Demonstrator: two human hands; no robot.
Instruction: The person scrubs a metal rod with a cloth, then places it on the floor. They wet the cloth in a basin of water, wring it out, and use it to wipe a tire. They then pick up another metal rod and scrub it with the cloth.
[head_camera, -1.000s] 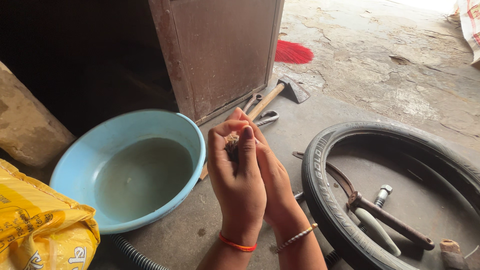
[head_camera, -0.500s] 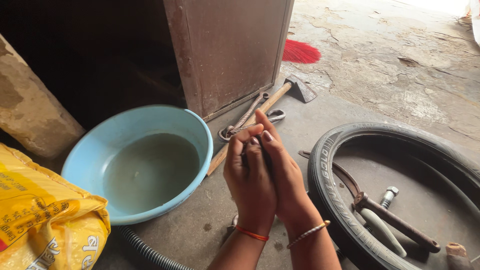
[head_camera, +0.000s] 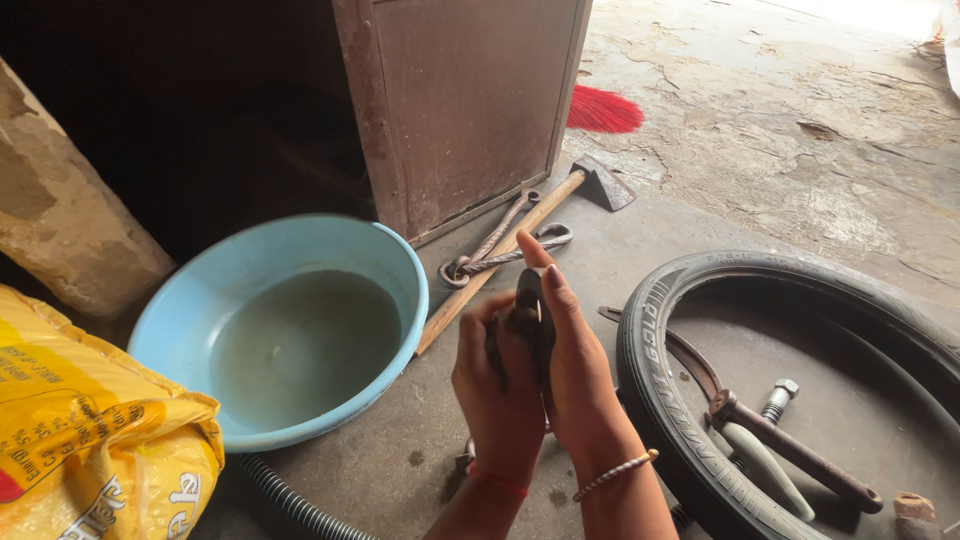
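- Fingers of the left hand (head_camera: 497, 375) curl around a small dark, rusty-looking piece (head_camera: 527, 300); the right hand (head_camera: 575, 365) presses flat against it, index finger straight up.
- That dark piece sits pinched between both palms, held above the concrete floor (head_camera: 600, 250), just right of the blue basin (head_camera: 275, 330) of murky water.
- Its exact kind is too hidden to tell.
- Risk, as I judge it: a loose squeeze could let the piece slip down onto the floor or roll towards the basin.
- Nearby lie a hammer (head_camera: 560, 195), pliers (head_camera: 495, 245), and a black tyre (head_camera: 790, 390) with tyre levers (head_camera: 770, 430) inside.
- A yellow sack (head_camera: 95, 440) and a corrugated hose (head_camera: 295, 505) sit at the left.
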